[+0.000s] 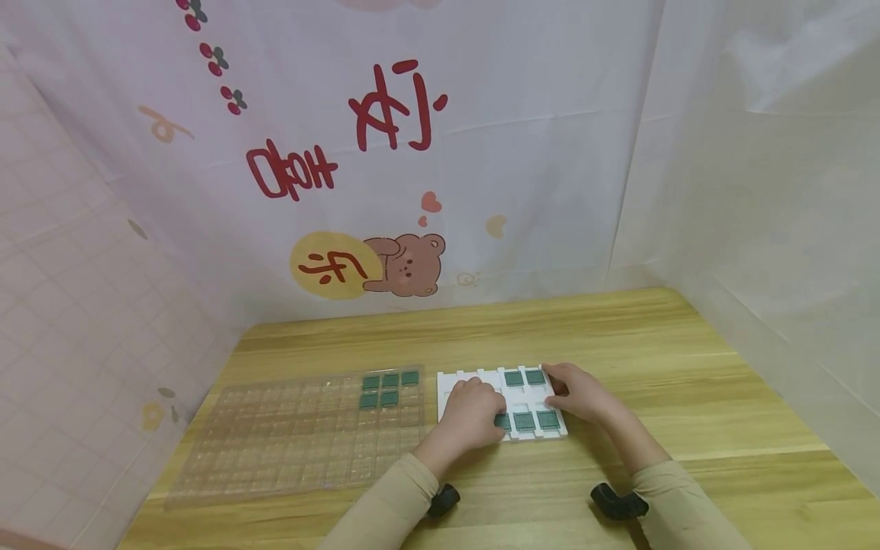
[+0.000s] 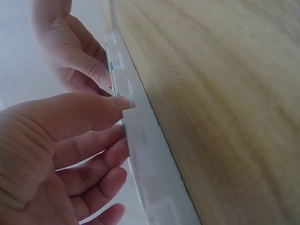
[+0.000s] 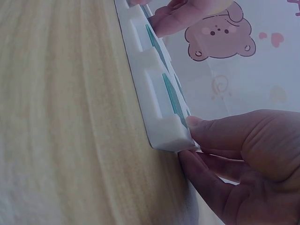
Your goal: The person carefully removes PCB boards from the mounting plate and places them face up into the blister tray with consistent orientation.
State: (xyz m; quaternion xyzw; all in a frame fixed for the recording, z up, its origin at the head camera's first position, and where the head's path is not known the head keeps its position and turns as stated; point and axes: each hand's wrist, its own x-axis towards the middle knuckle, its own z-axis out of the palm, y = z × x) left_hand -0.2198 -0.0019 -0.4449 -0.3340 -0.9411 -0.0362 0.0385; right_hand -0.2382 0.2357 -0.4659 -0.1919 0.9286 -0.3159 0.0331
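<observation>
A white slotted tray (image 1: 450, 382) lies on the table with several green square chips in its slots, including one chip (image 1: 548, 419) at the front right corner. My left hand (image 1: 470, 412) reaches over the tray's left half, thumb and fingers curled at a green chip (image 1: 504, 422) in the front row; the hand hides part of it. In the left wrist view the thumb tip (image 2: 121, 101) lies at the tray's front edge. At the tray's right end, my right hand (image 1: 580, 391) grips the edge, thumb (image 3: 201, 126) on the upper side and fingers against the end.
Left of the white tray lies a clear plastic tray (image 1: 275, 428) with many pockets; several green chips (image 1: 389, 398) sit at its far right corner. The wooden table (image 1: 687, 382) meets printed cloth walls at its back and sides. Black bands (image 1: 619, 503) hang at both wrists.
</observation>
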